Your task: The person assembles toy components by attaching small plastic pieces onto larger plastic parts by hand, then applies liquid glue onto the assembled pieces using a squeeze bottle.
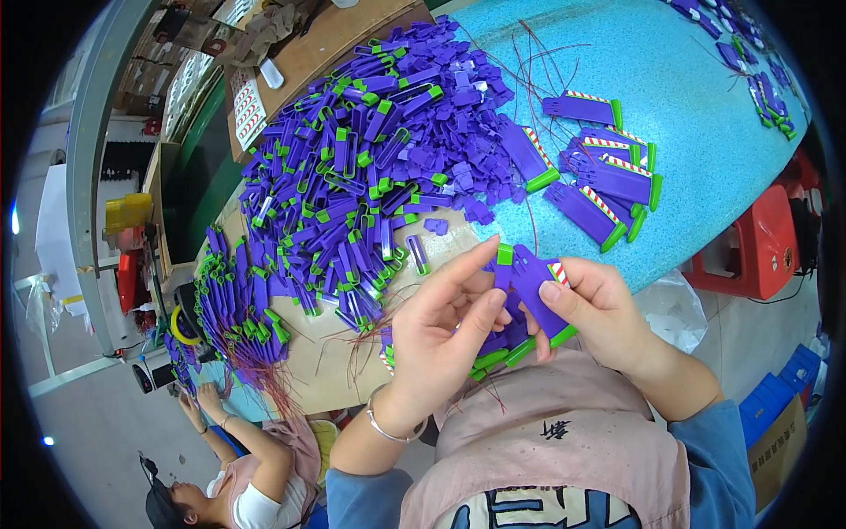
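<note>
Panel (531, 280) in right hand (592, 304), clip (503, 267) in left hand (449, 322)

Nearest: pink apron (546, 441) over the lap. Both hands raised just beyond it, facing each other; bracelet (388, 434) on the left wrist.

Left: thumb and forefinger tips narrow on the small purple clip, green end up; other fingers curled, palm partly hidden. Right: thumb on the face of the purple panel near its striped strip (559, 273), fingers behind; grip closed on the panel.

Key relation: panel lies just right of the left fingertips. Its long axis slants from upper left to lower right, toothed end up and left, green foot (564, 337) nearest the body. Clip stands roughly upright beside that toothed end, left hand being the nearer to it. Whether clip and panel touch: cannot tell, edges overlap in view.

Under the hands: more purple-and-green pieces (495, 357), partly covered.

Beyond, on the table: large heap of purple-and-green parts (370, 167); to its left, a row of slim pieces (233, 304) with red wires (269, 383) trailing. On the blue tabletop (705, 132), right: a group of like panels (621, 181), striped, green-footed.

Further off: red stool (749, 242) at right; co-worker (273, 458) at lower left, arms reaching toward the table's far-left end.
</note>
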